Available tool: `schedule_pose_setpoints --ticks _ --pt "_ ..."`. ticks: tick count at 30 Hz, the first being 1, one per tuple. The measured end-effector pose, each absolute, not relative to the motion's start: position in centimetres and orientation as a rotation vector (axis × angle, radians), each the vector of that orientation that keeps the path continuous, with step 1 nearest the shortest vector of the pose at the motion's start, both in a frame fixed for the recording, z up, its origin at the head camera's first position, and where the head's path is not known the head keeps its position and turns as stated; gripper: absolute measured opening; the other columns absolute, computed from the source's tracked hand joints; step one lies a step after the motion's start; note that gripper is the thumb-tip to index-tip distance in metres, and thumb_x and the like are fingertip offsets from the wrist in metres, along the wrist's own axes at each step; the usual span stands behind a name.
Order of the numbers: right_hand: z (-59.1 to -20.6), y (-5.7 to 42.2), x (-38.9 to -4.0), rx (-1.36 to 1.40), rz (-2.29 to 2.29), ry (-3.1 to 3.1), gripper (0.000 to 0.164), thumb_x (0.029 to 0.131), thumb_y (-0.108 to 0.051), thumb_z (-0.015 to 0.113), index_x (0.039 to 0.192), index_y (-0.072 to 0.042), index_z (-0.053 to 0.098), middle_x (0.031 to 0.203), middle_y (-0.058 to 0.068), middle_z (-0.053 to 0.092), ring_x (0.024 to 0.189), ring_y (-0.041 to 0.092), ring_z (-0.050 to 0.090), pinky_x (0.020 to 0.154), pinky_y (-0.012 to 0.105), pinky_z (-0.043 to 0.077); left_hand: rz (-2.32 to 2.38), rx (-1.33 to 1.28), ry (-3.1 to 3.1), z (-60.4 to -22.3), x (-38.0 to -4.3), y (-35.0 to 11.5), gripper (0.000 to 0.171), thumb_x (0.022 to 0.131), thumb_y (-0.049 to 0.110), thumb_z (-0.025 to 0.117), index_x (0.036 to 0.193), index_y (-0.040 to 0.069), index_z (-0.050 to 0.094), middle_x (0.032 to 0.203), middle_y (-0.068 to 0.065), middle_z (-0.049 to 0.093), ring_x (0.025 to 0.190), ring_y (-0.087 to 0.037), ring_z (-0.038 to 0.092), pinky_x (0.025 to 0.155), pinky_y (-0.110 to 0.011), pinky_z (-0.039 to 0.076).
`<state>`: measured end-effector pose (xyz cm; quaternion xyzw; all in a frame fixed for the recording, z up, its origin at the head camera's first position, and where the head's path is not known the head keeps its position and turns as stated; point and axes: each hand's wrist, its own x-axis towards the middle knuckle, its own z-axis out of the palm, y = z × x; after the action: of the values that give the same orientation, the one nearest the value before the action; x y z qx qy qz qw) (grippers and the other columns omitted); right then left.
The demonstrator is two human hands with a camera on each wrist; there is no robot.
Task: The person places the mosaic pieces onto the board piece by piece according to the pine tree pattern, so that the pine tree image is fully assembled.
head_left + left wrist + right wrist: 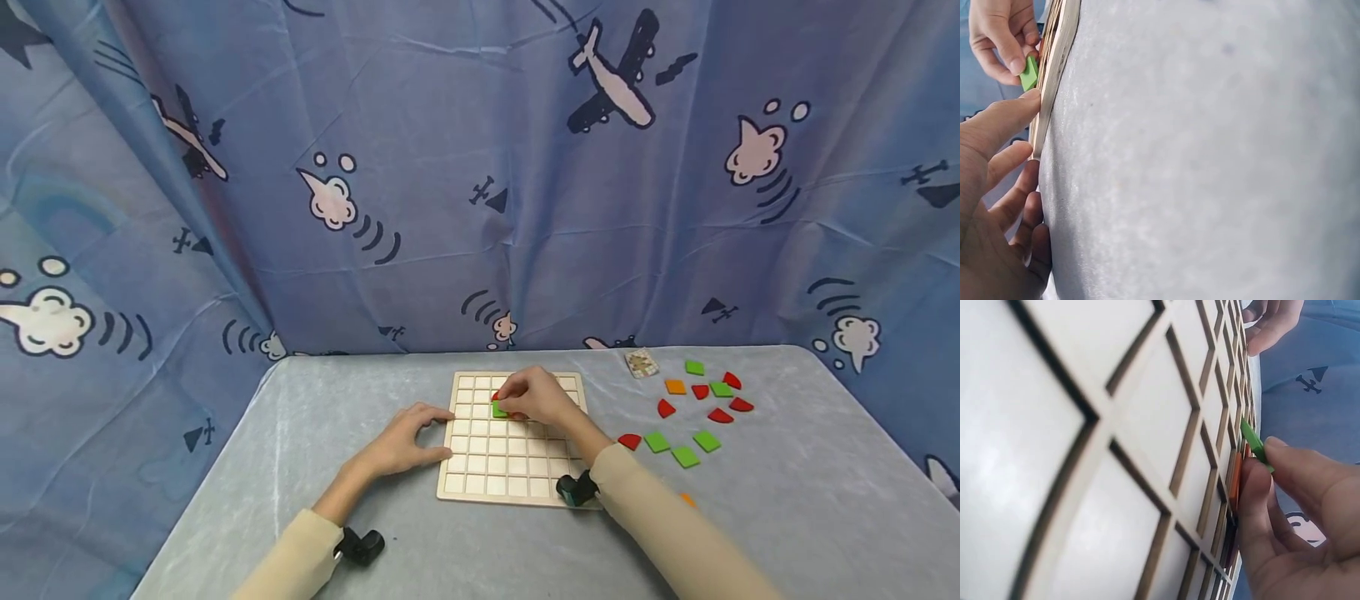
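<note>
From my end I am seeing the right hand (536, 397) pinching a green tile (500, 410) between thumb and fingertip. The tile is sitting tilted at the board's upper middle — I cannot tell whether its edge is touching the wooden grid board (497, 485). A red piece (496, 396) is showing just beside it, and my right wrist view is showing an orange piece (1235, 478) on the grid near the fingers. The left hand (408, 442) is holding nothing; its fingers are spreading loosely, with thumb and forefinger touching the board's left edge. Right of the board, green squares (686, 457), red wedges (720, 416) and a patterned card (641, 362) are lying on the grey tablecloth (360, 375).
</note>
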<state>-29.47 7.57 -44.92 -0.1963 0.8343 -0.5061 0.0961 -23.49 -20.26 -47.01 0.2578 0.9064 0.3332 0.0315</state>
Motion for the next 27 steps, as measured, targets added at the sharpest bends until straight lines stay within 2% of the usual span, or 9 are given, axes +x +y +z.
schedule_pose_setpoints --ticks 11,27 --pt "-44.2 7.2 -29.3 -0.524 -1.43 2.516 0.004 0.087 -0.002 0.078 0.089 0.002 0.076 0.076 0.009 0.071 0.06 0.023 0.065 0.053 0.027 0.049 1.047 0.829 2.8 -46.8 -23.5 -20.3 0.054 0.087 0.024 0.083 0.134 0.008 0.063 0.125 -0.01 0.061 0.113 -0.03 0.055 0.098 -0.05 0.041" --pt "-44.0 6.4 -29.2 -0.517 -1.301 2.662 0.006 0.084 -0.002 0.081 0.082 -0.004 0.076 0.076 0.001 0.07 0.065 0.021 0.065 0.058 0.03 0.052 1.043 0.828 2.801 -46.9 -23.5 -20.4 0.054 0.087 0.027 0.083 0.134 0.01 0.064 0.126 -0.007 0.061 0.114 -0.028 0.055 0.099 -0.049 0.04"
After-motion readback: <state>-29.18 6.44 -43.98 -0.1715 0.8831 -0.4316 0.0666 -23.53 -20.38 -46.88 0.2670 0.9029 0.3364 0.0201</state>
